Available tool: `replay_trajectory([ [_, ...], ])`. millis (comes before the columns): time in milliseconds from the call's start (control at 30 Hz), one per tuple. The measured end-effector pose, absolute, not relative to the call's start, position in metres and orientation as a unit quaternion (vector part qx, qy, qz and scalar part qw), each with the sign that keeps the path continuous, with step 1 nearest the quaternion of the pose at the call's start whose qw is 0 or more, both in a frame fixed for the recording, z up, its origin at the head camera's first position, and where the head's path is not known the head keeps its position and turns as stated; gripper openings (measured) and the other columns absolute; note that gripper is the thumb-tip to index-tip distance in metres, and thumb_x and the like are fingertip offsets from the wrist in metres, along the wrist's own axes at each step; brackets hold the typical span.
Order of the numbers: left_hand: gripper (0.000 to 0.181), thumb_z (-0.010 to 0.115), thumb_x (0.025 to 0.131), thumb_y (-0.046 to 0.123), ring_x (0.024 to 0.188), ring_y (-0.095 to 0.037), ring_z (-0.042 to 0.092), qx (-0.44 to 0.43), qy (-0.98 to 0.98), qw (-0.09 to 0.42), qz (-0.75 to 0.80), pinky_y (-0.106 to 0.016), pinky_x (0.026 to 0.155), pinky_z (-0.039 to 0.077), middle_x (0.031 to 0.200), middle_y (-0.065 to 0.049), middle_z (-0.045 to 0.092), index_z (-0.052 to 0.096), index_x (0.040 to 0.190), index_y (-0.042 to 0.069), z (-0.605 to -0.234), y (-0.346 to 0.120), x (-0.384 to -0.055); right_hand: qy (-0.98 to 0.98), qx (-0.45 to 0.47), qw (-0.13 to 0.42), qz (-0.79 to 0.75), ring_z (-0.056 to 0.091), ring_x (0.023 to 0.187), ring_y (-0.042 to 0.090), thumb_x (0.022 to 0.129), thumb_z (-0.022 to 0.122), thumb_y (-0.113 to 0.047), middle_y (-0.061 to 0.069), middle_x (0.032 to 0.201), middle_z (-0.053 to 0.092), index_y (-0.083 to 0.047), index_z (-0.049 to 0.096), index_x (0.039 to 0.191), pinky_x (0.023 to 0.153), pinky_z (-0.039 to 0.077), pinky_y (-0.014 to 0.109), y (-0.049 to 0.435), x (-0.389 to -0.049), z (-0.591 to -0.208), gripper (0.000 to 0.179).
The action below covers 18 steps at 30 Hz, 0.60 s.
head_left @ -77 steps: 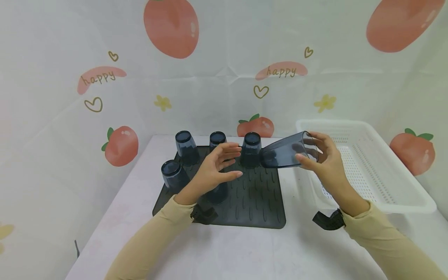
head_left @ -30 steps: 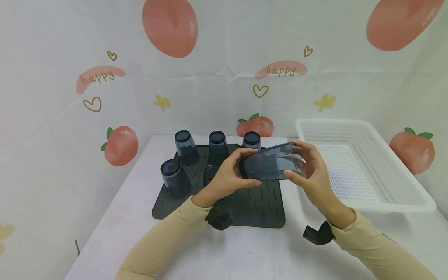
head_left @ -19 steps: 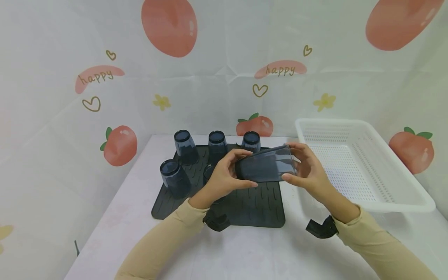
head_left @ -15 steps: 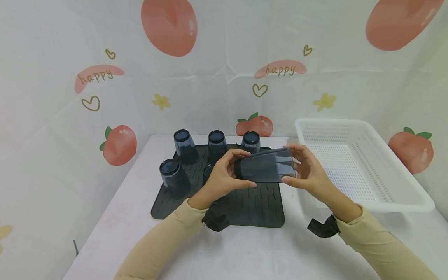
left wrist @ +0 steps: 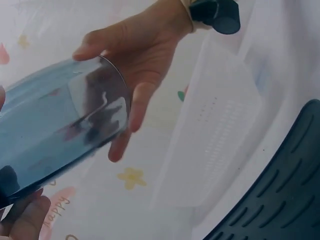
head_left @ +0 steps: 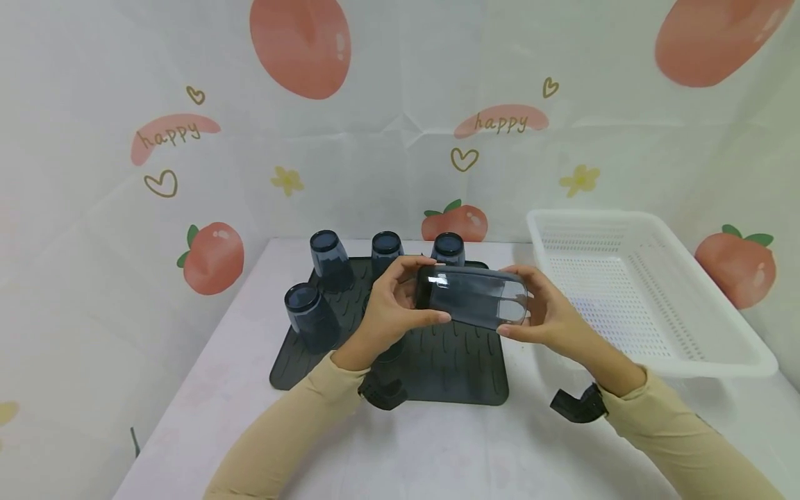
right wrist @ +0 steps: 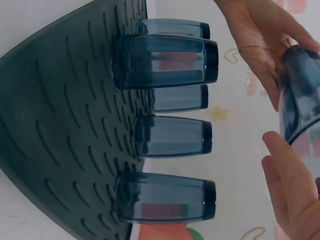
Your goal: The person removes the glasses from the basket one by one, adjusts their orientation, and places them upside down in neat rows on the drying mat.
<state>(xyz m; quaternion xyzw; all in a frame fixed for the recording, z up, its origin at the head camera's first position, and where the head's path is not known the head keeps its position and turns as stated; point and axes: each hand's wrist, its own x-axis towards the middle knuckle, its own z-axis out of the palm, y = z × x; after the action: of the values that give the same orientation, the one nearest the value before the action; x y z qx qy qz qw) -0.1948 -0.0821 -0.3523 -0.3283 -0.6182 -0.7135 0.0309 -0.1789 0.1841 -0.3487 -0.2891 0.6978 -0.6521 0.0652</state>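
A blue-grey drinking glass (head_left: 465,297) lies sideways in the air above the dark ribbed drying mat (head_left: 465,378). My left hand (head_left: 390,305) grips its thick base end, thumb below and fingers above. At the mouth end, my right hand (head_left: 546,312) holds it between thumb and fingers. The left wrist view shows the glass (left wrist: 60,117) slanting, its clear rim within the right hand (left wrist: 145,60). Upside-down glasses of the same kind stand on the mat, such as one at the front left (head_left: 312,318); another (head_left: 392,351) is mostly hidden behind my left hand and wrist.
Three more upturned glasses line the mat's back edge, the left one (head_left: 331,258) nearest the corner. On the right stands a white perforated plastic basket (head_left: 712,368). A white table (head_left: 450,451) bears everything, with a fruit-printed sheet (head_left: 375,153) behind.
The right hand has brought the glass leftward from beside the basket, and the left hand has taken its base end. Since then the mouth end has dipped and the base has risen slightly.
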Motion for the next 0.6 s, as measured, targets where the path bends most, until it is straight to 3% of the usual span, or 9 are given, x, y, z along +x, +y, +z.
replay_trajectory([
  [167,0.093,0.087,0.067,0.041,0.112,-0.012,0.058,-0.327,-0.604,0.036,-0.726,-0.028,0.088,0.056,0.127,0.002,0.054,0.043,0.133,-0.007,-0.349,-0.080,-0.193,0.694,-0.297,0.090,-0.649,0.059,0.104,0.012,0.080,0.070,0.011,0.001,0.124,0.044,-0.013,0.037,0.132,0.074,0.060,0.031,0.181,-0.180,-0.353,0.067],
  [367,0.085,0.088,0.070,0.029,0.119,-0.013,0.052,-0.321,-0.562,0.011,-0.762,-0.027,0.093,0.054,0.129,0.002,0.053,0.041,0.135,-0.001,-0.344,-0.074,-0.189,0.712,-0.293,0.101,-0.630,0.061,0.102,0.008,0.079,0.071,0.010,0.003,0.124,0.043,-0.002,0.032,0.133,0.073,0.060,0.032,0.178,-0.180,-0.358,0.068],
  [500,0.087,0.088,0.071,0.025,0.120,-0.012,0.052,-0.311,-0.547,-0.002,-0.777,-0.028,0.099,0.050,0.128,0.002,0.053,0.038,0.136,-0.003,-0.343,-0.070,-0.188,0.731,-0.291,0.106,-0.609,0.061,0.103,0.008,0.079,0.074,0.007,0.011,0.125,0.042,0.006,0.028,0.134,0.075,0.060,0.033,0.175,-0.181,-0.362,0.072],
  [600,0.091,0.088,0.071,0.028,0.119,-0.011,0.052,-0.312,-0.548,-0.003,-0.776,-0.029,0.101,0.049,0.127,0.002,0.053,0.035,0.137,-0.007,-0.342,-0.067,-0.188,0.746,-0.291,0.115,-0.588,0.061,0.103,0.012,0.079,0.076,0.002,0.017,0.126,0.041,0.006,0.030,0.134,0.077,0.060,0.032,0.172,-0.182,-0.364,0.072],
])
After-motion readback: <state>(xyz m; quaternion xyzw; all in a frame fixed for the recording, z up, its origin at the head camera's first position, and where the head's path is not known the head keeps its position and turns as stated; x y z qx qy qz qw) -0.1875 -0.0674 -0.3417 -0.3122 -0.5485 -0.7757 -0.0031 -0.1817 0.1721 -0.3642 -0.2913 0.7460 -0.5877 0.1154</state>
